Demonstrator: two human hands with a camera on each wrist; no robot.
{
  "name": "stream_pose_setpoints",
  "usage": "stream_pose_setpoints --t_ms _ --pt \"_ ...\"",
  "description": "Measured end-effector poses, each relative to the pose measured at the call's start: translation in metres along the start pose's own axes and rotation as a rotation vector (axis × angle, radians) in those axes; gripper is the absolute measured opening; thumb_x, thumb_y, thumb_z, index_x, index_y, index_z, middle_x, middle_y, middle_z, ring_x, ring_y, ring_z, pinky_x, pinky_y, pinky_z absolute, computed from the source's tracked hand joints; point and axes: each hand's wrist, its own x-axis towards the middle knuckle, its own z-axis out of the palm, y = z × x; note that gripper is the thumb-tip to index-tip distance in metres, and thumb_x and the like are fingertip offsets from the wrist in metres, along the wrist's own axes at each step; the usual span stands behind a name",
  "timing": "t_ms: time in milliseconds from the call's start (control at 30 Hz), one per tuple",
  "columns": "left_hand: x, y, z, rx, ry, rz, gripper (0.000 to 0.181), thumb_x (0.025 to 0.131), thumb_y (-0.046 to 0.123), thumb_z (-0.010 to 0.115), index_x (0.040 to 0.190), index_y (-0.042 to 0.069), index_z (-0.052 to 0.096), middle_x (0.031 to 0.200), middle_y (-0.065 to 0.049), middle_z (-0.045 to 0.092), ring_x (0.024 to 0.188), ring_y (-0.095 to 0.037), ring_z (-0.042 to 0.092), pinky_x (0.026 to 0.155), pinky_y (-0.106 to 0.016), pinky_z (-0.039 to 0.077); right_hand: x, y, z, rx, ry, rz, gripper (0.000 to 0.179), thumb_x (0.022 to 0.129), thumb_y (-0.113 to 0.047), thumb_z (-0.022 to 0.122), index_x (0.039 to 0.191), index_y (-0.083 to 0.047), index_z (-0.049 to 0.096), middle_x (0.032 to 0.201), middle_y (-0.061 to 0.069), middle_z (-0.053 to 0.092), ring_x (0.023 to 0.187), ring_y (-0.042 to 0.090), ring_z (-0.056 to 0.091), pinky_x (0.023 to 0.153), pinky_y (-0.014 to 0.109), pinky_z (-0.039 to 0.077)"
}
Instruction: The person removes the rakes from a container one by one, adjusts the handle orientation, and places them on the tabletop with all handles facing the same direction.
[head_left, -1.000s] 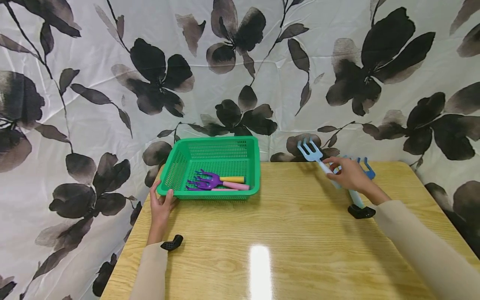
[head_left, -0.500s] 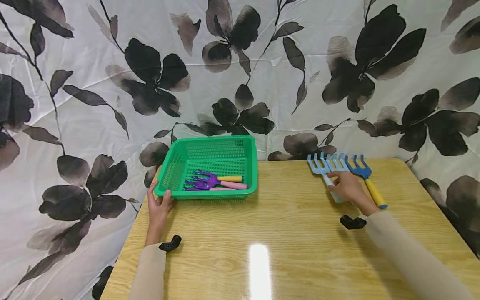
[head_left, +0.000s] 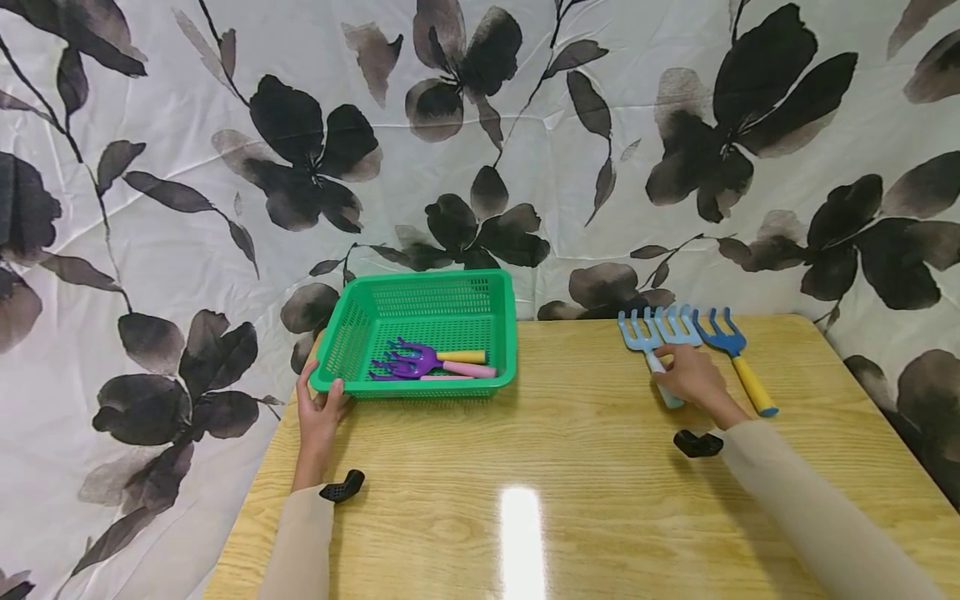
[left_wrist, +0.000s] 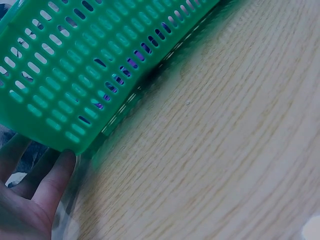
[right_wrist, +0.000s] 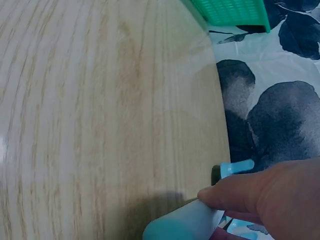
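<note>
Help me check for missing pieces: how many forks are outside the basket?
3, left to right: the light blue fork the right hand holds, a second light blue fork partly hidden by that hand, and the dark blue fork.

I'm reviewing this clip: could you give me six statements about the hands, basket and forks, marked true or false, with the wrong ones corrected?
1. The left hand grips the near left corner of the green basket. True.
2. The purple-headed tools lie outside the basket. False: the purple-headed tools lie inside it.
3. In the head view, the dark blue fork lies right of both pale blue forks. True.
4. The dark blue fork has a pink handle. False: its handle is yellow.
5. The right hand holds nothing. False: the right hand pinches the pale handle of a pale blue fork.
6. Both sleeves are beige. True.
</note>
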Motion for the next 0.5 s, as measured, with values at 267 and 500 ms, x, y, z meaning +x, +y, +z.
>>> stream_pose_setpoints --t_ms 267,500 --pt "0.0007 -0.0011 0.0005 0.035 0.013 0.023 0.069 0.107 0.032 0.058 0.163 0.030 0.018 0.152 -0.016 0.041 0.134 -0.030 0.051 0.108 -0.052 0.045 0.0008 0.0024 -0.0002 -0.027 -0.025 0.051 0.052 0.096 -0.026 0.067 0.144 -0.006 0.054 0.125 0.026 0.064 0.093 0.039 0.066 0.056 0.041 0.051" --pt "0.0005 -0.0006 0.0007 0.008 0.001 0.029 0.070 0.107 0.030 0.058 0.163 0.028 0.017 0.151 -0.018 0.042 0.138 -0.038 0.048 0.110 -0.058 0.041 0.0021 0.0046 -0.0002 -0.031 -0.030 0.020 0.054 0.096 -0.026 0.070 0.142 -0.005 0.054 0.122 0.026 0.065 0.091 0.038 0.066 0.057 0.041 0.051"
